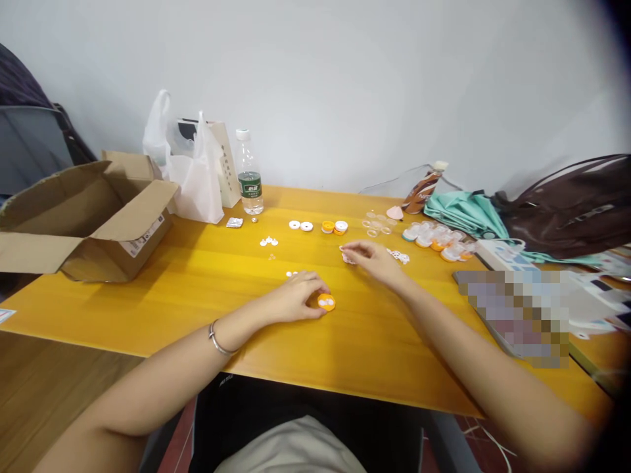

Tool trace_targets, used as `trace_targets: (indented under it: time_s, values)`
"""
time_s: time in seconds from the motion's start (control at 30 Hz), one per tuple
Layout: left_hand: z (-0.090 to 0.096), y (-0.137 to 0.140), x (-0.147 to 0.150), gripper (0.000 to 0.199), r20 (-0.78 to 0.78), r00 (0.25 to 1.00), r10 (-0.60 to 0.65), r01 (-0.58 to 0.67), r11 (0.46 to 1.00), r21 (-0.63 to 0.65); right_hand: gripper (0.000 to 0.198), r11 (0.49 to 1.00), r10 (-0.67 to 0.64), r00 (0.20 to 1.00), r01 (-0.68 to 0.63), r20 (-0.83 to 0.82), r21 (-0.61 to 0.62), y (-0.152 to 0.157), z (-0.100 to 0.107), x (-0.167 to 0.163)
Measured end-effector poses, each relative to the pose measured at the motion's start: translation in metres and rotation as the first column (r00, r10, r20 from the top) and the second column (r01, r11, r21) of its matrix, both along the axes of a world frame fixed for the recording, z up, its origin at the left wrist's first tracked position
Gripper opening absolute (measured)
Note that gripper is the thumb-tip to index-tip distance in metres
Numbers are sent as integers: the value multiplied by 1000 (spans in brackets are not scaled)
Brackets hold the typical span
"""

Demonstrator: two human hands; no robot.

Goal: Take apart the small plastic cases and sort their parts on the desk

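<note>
On the table in front of me, my left hand has its thumb and fingers round the edge of a small round orange case. Two white discs show inside that case. Farther right, my right hand reaches over a little heap of pale, ring-like parts. Its thumb and forefinger are pinched together, with a small white piece at their tips. Beyond the left hand lie a few small white discs and a group of white parts.
White round parts, orange and white cases, clear rings and clear-lidded cases stand along the back. A water bottle and open cardboard box are left; a tablet-like slab and brown bag are right.
</note>
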State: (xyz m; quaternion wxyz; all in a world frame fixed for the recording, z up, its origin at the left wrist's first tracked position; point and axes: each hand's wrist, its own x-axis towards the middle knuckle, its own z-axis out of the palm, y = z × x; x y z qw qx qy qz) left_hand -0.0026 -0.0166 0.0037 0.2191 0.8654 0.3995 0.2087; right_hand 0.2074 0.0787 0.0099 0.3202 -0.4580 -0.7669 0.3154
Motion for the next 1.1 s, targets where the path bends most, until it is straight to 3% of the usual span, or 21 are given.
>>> trace_targets:
  time_s: [0.1, 0.27, 0.47, 0.73, 0.97, 1.1]
  values:
    - [0, 0, -1, 27, -9, 1000, -1, 1, 1000, 8, 31, 981, 189, 982, -187, 29, -53, -39, -9, 2]
    - [0, 0, -2, 24, 0, 1000, 6, -6, 1000, -20, 40, 943, 331, 936, -333, 117, -4, -68, -15, -3]
    - [2, 1, -4, 24, -24, 1000, -1, 0, 999, -33, 25, 929, 358, 923, -368, 144, 47, -66, -21, -5]
    - [1, 3, -3, 19, 22, 1000, 14, -13, 1000, -27, 20, 933, 340, 928, -353, 153, 66, -67, -23, -5]
    - [-2, 11, 3, 20, 89, 992, 83, -64, 977, -205, 17, 929, 334, 919, -358, 211, 89, -68, -20, -7]
    - [0, 11, 3, 21, 73, 991, 116, -95, 965, -244, 19, 930, 330, 917, -357, 225, 90, -68, -19, -8]
